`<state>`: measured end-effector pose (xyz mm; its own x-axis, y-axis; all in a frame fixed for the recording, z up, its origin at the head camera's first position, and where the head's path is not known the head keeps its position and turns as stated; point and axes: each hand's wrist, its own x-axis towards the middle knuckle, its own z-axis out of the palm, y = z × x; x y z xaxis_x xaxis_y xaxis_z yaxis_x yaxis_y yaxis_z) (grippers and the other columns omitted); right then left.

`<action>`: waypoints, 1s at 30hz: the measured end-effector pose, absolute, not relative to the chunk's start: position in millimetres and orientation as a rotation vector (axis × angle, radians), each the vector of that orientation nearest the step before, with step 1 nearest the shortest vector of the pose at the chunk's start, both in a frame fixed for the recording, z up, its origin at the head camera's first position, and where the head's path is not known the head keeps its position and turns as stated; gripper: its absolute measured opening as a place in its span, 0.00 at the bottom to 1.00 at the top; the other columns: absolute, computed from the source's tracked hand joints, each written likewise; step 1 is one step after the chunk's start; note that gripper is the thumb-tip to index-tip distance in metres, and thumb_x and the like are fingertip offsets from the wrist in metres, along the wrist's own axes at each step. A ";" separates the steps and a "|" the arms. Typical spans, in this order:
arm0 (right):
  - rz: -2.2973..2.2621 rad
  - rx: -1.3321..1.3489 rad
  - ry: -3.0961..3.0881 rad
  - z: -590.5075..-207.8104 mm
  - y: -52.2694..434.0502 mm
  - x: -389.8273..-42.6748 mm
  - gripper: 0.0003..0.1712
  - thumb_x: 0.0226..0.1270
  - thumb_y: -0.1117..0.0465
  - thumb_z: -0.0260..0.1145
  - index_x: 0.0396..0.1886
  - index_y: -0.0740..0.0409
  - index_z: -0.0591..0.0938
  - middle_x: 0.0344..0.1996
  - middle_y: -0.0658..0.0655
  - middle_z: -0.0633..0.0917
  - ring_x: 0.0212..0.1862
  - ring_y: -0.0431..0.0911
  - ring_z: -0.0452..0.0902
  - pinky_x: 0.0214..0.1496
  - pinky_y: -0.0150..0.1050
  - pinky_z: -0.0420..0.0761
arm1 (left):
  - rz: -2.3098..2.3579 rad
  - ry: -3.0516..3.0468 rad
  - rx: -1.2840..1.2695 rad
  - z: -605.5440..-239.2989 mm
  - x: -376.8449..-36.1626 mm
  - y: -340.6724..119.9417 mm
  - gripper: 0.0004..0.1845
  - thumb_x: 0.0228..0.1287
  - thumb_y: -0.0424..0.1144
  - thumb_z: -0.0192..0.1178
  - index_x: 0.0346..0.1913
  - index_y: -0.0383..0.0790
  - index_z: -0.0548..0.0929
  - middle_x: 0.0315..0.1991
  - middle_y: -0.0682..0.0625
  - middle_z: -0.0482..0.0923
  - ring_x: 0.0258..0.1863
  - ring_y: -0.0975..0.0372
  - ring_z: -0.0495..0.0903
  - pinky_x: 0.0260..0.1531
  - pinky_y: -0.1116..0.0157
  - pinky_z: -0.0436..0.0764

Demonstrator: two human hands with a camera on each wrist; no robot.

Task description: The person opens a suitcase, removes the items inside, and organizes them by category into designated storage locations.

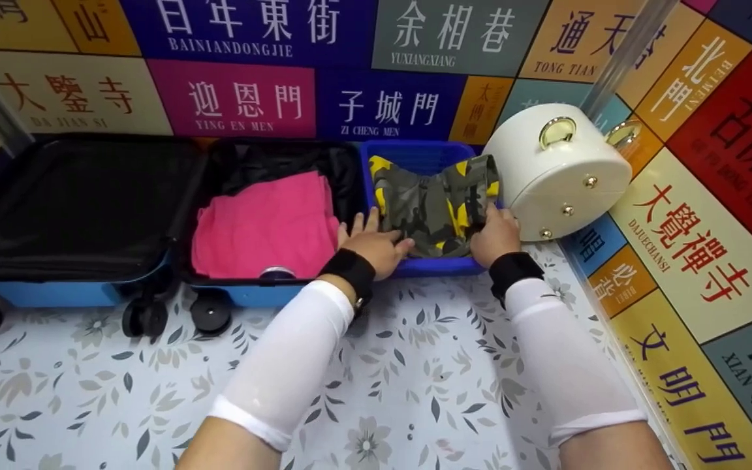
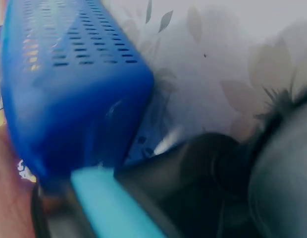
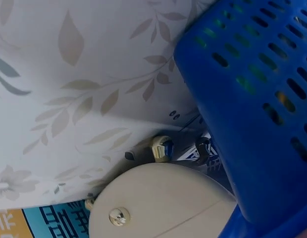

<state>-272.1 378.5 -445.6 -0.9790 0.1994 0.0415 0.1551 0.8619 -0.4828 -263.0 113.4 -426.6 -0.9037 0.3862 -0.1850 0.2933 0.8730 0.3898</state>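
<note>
A folded camouflage garment (image 1: 428,205) in grey, black and yellow fills the blue plastic basket (image 1: 415,266). My left hand (image 1: 376,251) lies across the basket's left front corner with its fingers spread; its thumb reaches over the cloth. On the other side, my right hand (image 1: 497,233) touches the garment's right edge, close to the basket rim; its thumb and fingertips are partly hidden. The left wrist view catches a blurred bit of the left hand (image 2: 10,193) beside the basket wall (image 2: 89,99). Slotted basket wall (image 3: 252,119) takes up the right wrist view's right side.
Left of the basket, an opened suitcase (image 1: 115,294) holds a folded pink cloth (image 1: 265,225) and black fabric (image 1: 284,163). A round white case (image 1: 546,176) with gold handles stands against the basket's right side. Sign-covered panels (image 1: 239,98) rise behind and to the right.
</note>
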 end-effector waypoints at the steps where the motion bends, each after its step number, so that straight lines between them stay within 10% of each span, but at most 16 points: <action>1: 0.789 -0.287 -2.927 -446.1 378.2 -271.0 0.46 0.68 0.65 0.55 0.84 0.68 0.53 0.77 0.76 0.61 0.77 0.72 0.54 0.81 0.60 0.59 | 0.556 2.785 0.511 -424.9 -264.7 107.6 0.36 0.81 0.69 0.32 0.81 0.59 0.67 0.88 0.43 0.38 0.86 0.41 0.40 0.82 0.36 0.39; 8: 0.767 -0.310 -2.764 -449.2 367.2 -266.5 0.52 0.68 0.54 0.66 0.85 0.62 0.53 0.81 0.71 0.56 0.79 0.69 0.49 0.80 0.65 0.52 | 0.749 2.822 0.438 -409.4 -280.2 49.4 0.39 0.80 0.70 0.32 0.82 0.54 0.66 0.84 0.48 0.60 0.85 0.51 0.54 0.80 0.34 0.48; 30: 0.871 0.125 -2.671 -433.9 243.5 -267.0 0.43 0.67 0.60 0.61 0.82 0.61 0.63 0.81 0.66 0.61 0.81 0.64 0.49 0.83 0.61 0.47 | 0.709 2.945 -0.050 -417.0 -282.8 -97.1 0.41 0.84 0.60 0.39 0.78 0.25 0.65 0.78 0.30 0.62 0.78 0.34 0.60 0.77 0.40 0.64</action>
<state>-267.0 243.5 -433.9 -0.9425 0.0178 0.3337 -0.1824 0.8093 -0.5583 -282.8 -97.1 -417.0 -0.9931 -0.0059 -0.1168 -0.0585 0.8901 0.4520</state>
